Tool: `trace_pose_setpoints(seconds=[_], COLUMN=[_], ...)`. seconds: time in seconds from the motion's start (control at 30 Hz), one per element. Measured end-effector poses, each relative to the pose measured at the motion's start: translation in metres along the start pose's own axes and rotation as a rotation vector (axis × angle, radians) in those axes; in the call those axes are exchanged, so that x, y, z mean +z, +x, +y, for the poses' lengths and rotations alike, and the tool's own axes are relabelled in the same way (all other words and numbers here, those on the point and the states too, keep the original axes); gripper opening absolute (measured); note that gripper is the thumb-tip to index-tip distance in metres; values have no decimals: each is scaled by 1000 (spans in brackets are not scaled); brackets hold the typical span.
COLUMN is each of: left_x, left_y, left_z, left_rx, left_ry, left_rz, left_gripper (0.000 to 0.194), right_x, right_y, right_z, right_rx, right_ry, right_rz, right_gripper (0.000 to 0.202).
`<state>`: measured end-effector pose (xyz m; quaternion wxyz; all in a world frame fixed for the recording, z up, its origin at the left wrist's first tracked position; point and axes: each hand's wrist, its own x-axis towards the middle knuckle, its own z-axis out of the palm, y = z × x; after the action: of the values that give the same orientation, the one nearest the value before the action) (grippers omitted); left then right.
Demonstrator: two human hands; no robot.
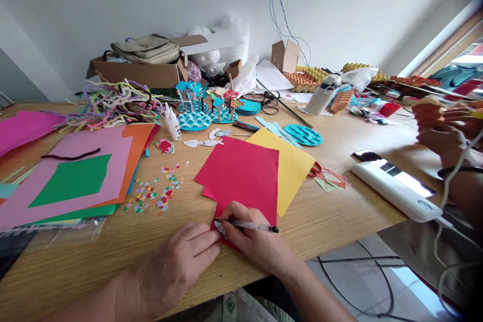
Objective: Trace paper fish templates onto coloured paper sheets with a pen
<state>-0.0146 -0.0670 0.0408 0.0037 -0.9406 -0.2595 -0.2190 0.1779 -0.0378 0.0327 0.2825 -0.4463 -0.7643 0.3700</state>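
My right hand is closed round a dark-capped pen, its tip end over the lower corner of a red sheet of paper. Under that hand's fingers shows a small whitish cut-out, partly hidden. My left hand lies palm down on the table, fingers stretched out, the fingertips at the cut-out and the sheet's edge. Beneath the red sheet a yellow sheet sticks out to the right. White paper fish and a red decorated fish lie beyond, near scattered paper bits.
Coloured sheets are stacked at left, below pipe cleaners. A glue bottle stands near blue fish decorations. Red-handled scissors lie right of the yellow sheet. Further right are a white device and another person's hands.
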Motion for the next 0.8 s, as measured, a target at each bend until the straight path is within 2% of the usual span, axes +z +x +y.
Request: trace_pose_setpoints(seconds=[0.1,0.3,0.8], left_x=[8,20,16], left_y=[-5,-8,3], left_z=[1,-4,3], left_rx=[19,-4,-61], left_ry=[81,161,195], left_rz=[39,-56,26], left_gripper=[38,42,50], right_x=[0,-1,-2], right_y=[0,0,-1], right_z=[0,2,-2], right_rx=[9,-3,20], right_ry=[-8,-18,-12], right_rz=[0,3,-8], right_gripper=[8,7,9])
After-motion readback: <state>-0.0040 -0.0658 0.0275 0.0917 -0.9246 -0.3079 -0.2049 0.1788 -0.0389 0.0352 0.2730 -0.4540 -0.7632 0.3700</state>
